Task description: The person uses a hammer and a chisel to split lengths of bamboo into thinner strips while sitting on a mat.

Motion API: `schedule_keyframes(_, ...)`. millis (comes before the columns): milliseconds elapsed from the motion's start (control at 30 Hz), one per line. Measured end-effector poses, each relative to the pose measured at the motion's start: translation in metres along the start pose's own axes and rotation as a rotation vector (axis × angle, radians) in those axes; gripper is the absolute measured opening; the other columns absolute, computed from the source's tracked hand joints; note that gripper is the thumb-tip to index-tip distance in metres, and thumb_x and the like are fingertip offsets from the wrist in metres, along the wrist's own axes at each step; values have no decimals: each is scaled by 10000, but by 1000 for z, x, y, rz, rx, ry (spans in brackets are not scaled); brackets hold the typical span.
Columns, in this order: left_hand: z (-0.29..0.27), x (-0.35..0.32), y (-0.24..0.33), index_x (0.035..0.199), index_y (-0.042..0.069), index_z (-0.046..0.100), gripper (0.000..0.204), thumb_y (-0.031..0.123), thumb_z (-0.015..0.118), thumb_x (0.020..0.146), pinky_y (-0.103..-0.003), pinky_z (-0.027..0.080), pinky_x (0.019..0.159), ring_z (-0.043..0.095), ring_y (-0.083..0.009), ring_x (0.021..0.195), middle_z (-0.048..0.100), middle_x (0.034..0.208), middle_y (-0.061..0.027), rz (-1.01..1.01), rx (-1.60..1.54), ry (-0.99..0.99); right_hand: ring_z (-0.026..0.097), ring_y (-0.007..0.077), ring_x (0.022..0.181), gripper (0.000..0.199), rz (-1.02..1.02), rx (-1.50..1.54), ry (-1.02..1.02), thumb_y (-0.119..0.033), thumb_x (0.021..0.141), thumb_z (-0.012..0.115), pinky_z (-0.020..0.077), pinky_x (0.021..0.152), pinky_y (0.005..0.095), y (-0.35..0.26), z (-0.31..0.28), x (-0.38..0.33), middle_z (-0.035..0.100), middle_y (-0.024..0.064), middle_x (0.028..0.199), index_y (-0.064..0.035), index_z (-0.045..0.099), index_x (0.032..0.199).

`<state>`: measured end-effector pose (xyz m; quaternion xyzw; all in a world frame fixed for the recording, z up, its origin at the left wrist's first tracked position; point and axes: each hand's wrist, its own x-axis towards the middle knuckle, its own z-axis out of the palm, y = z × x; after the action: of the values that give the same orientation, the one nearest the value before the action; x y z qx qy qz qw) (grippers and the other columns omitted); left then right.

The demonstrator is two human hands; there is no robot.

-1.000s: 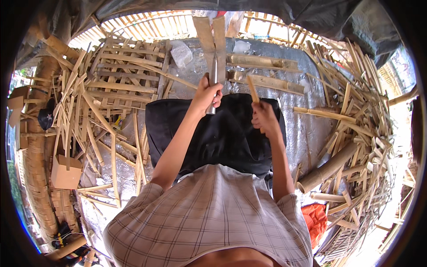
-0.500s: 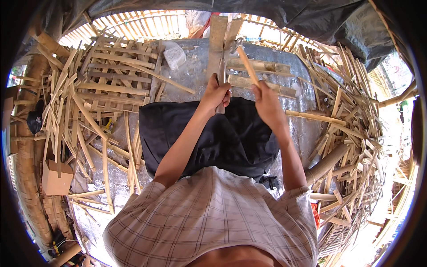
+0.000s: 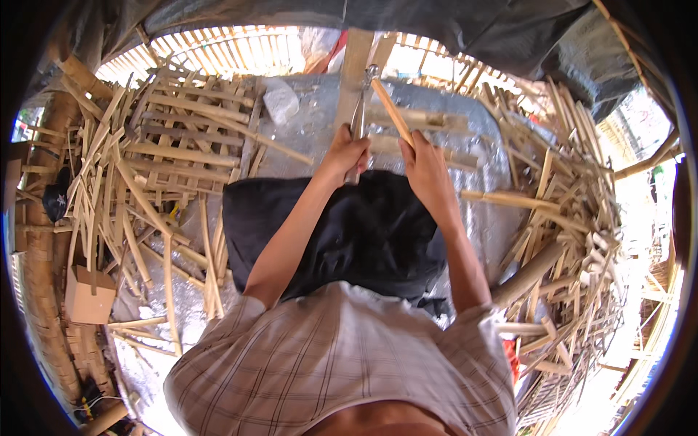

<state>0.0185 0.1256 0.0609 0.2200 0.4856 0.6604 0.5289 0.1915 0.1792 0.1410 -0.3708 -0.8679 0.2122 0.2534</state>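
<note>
Left hand at upper centre, grip closed round a metal blade, right hand beside it, grip clenching a bamboo strip, blade tip indistinct against upright bamboo slat

A small brown cardboard box sits among bamboo strips at left.

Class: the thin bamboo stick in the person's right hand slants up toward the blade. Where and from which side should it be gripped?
Grip the bamboo stick at its lower end, coming from the right, as the right hand does. Its upper tip meets the metal blade held by the left hand, so fingers low on the stick stay clear of the edge.
</note>
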Motion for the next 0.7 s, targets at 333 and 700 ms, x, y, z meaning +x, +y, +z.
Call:
schedule_keyframes(333, 8, 18, 1, 1042, 50, 350, 282, 4, 597, 914, -291, 388, 382, 477, -106, 488, 503, 732, -64, -4, 8, -19, 628, 507, 647, 249, -32, 42, 261, -206, 1057, 532, 433, 519, 566, 6, -11, 24, 611, 294, 675, 34, 481, 1097)
schedule_keyframes(700, 1, 28, 12, 1021, 65, 362, 259, 7, 596, 927, -276, 379, 413, 475, -97, 523, 487, 714, -35, -40, -3, -22, 602, 500, 608, 196, 58, 238, 400, -145, 1042, 556, 422, 477, 504, -33, -59, 47, 593, 278, 667, 33, 474, 1035)
